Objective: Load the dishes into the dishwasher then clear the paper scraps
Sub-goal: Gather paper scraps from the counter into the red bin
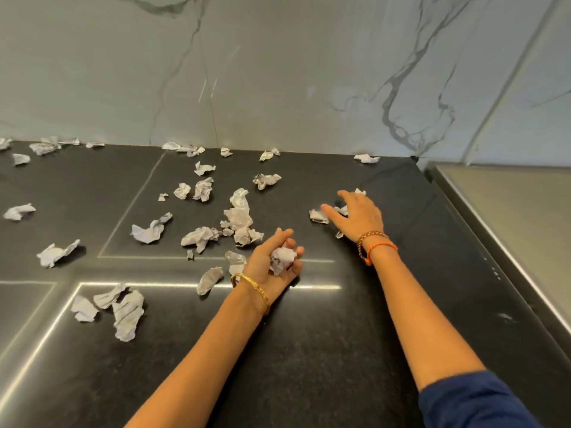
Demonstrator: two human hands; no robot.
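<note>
- Nearest the camera: bare black worktop (pixel 309 350), two forearms stretched across it, a dark blue sleeve (pixel 475 400) on the right arm.
- Left hand (pixel 275 261), gold bangle (pixel 251 288) at the wrist, turned palm up and cupped around a crumpled paper wad (pixel 282 259); fingers curled loosely, not clenched tight.
- Right hand (pixel 358 216), braided and orange wristbands (pixel 375 245) at the wrist, spread flat and palm down over small scraps (pixel 319 216); touching paper, nothing gripped yet.
- Just left of the hands: the densest cluster of scraps (pixel 238 219), near enough to rake in next.
- Further left and back: loose paper scraps (pixel 125 315) strewn across the worktop, a thin row of them (pixel 183 147) against the marble backsplash (pixel 278 72).
- Far right: a steel surface (pixel 509 205) beside the worktop. No dishes, no dishwasher, no bin in view.
- Best handling, by judgement: sweep right-side scraps toward the cupped left palm, keep that palm closed enough to stop the light paper springing out, work from the near edge toward the wall.
</note>
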